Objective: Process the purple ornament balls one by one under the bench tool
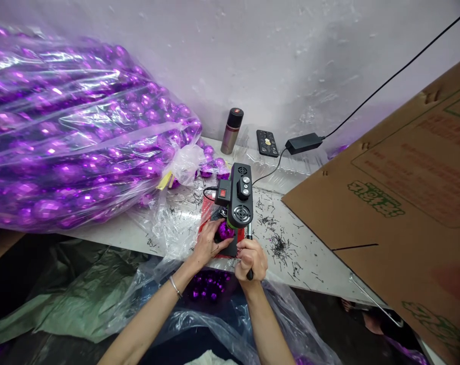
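Observation:
A small black bench machine [240, 190] with round vents, knobs and a red switch stands on the table. My left hand [207, 244] has its fingers and thumb around a shiny purple ball [225, 231], keeping it under the front of the machine's head. The top of the ball is hidden by the head. My right hand [252, 259] is wrapped around the black-ended lever [250, 274] on the machine's right side. Red material [206, 213] shows around the dark base.
A large clear bag of purple balls [81, 137] fills the left. A bottle [232, 131], a phone [267, 143] and a power adapter [303, 143] lie toward the wall. Black shavings [278, 245] litter the table [306, 268]. A cardboard box [397, 203] leans in from the right. More balls [209, 286] sit in plastic below.

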`<control>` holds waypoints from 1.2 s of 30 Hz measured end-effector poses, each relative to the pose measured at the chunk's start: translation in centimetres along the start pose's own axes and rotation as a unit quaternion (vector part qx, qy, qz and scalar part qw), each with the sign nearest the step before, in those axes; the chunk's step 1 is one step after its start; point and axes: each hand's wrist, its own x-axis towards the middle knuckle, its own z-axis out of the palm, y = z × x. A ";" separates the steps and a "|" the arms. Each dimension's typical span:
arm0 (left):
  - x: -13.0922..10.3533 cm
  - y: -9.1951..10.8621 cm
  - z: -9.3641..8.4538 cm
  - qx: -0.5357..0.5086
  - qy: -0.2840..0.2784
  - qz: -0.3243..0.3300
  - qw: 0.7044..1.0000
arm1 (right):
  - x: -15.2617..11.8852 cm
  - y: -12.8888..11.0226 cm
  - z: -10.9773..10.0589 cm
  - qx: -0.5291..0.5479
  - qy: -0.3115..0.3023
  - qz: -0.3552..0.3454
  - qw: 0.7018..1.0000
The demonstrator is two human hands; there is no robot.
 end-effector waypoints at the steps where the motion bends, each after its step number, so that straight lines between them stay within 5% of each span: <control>1: 0.0 0.0 0.0 -0.002 0.001 0.000 1.000 | -0.1 0.1 0.0 0.001 -0.002 0.000 1.000; 36: 1.0 -1.9 1.7 0.022 0.047 0.053 0.997 | 0.7 1.0 0.6 0.039 0.013 -0.043 0.998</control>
